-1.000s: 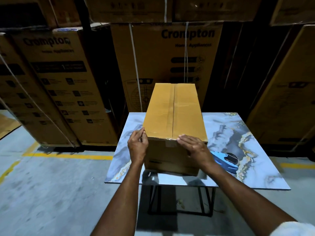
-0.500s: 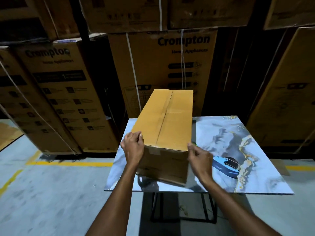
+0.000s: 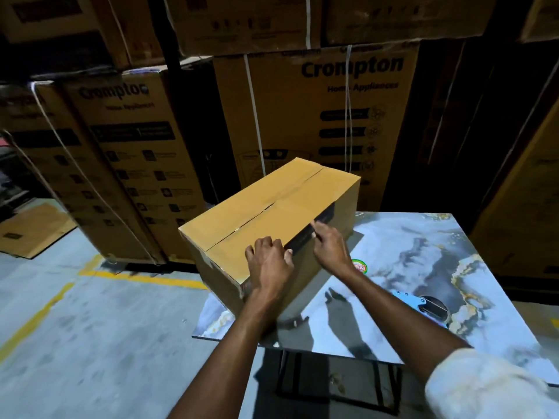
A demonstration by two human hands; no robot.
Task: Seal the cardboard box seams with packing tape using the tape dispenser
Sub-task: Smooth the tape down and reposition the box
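Note:
A plain cardboard box (image 3: 266, 207) sits turned at an angle on the left part of a marble-patterned table (image 3: 423, 255), its closed top flaps meeting in a long centre seam. My left hand (image 3: 269, 264) rests on the box's near top edge, fingers curled over it. My right hand (image 3: 329, 246) touches the box's right upper edge, by a dark printed strip on the side. A blue tape dispenser (image 3: 423, 306) with a dark roll lies on the table to the right, apart from both hands.
A round green and red sticker (image 3: 360, 266) lies on the table by my right wrist. Tall stacked printed cartons (image 3: 332, 116) stand close behind and left of the table. Grey concrete floor with yellow lines (image 3: 45, 306) spreads to the left.
The box has been rotated clockwise and shifted toward the table's left edge. My left hand moved from the near left corner to the near top edge; my right hand slid along the right side.

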